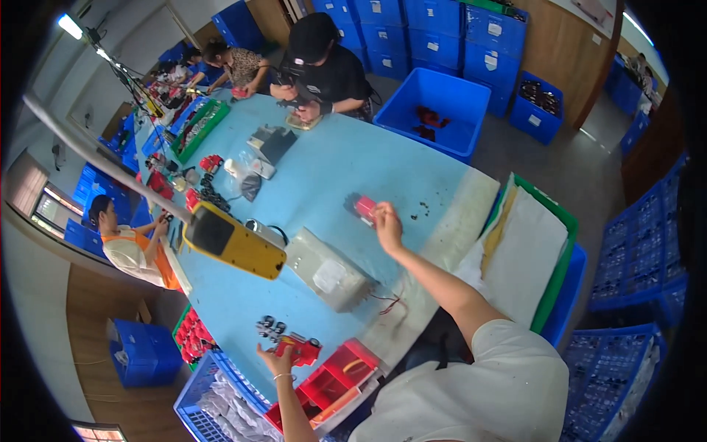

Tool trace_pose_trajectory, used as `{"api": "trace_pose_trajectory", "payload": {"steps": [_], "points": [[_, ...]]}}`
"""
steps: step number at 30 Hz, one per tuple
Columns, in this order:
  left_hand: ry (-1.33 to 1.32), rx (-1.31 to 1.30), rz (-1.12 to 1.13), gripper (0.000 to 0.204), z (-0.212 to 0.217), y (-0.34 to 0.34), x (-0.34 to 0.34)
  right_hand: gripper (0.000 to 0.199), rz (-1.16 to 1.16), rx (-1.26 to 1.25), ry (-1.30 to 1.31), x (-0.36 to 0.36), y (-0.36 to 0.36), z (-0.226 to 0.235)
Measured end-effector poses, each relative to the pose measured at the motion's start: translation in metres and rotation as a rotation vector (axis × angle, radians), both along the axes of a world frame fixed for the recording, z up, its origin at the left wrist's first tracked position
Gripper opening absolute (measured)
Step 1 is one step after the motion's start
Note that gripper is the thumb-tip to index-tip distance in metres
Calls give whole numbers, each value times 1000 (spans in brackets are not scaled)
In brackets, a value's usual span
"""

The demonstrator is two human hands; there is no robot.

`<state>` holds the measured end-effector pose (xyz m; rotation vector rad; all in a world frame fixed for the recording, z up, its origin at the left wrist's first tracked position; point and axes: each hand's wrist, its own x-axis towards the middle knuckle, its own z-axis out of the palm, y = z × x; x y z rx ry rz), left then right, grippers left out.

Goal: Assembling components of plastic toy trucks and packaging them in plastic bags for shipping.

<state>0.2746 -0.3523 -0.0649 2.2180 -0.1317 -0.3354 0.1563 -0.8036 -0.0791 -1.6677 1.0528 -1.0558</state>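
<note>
At the near left of the table, my left hand (275, 361) is closed on a red toy truck (302, 349), whose dark wheels and chassis stick out past my fingers. My right arm reaches forward over the blue tabletop (324, 155). There, my right hand (388, 227) is closed on a small red part (364, 207), which looks like a piece of a toy vehicle; its underside is hidden. Small dark bits (421, 210) lie on the table just right of that hand. Beside my left hand stands a red divided bin (331, 383).
A pale box-shaped device (328, 271) with loose wires stands mid-table, under a yellow lamp-like head (234, 241) on a grey arm. A blue basket (210, 390) holds plastic bags. Co-workers sit along the table's far and left sides. A blue tub (434, 99) stands beyond the far right edge.
</note>
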Motion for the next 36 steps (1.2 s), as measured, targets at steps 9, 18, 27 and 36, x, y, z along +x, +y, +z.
{"api": "trace_pose_trajectory", "payload": {"steps": [9,18,27,36], "points": [[116,463,-313,101,-74,-88,25,63,-14,-175,451,58,-46,-60],[-580,-8,-660,85,107,-156,-71,64,59,-174,-236,-114,73,49],[-419,-118,-1248,95,185,-138,-142,64,791,-736,-217,-182,153,189],[834,-1190,-299,43,144,-75,-159,22,1176,438,-373,-160,211,219]]}}
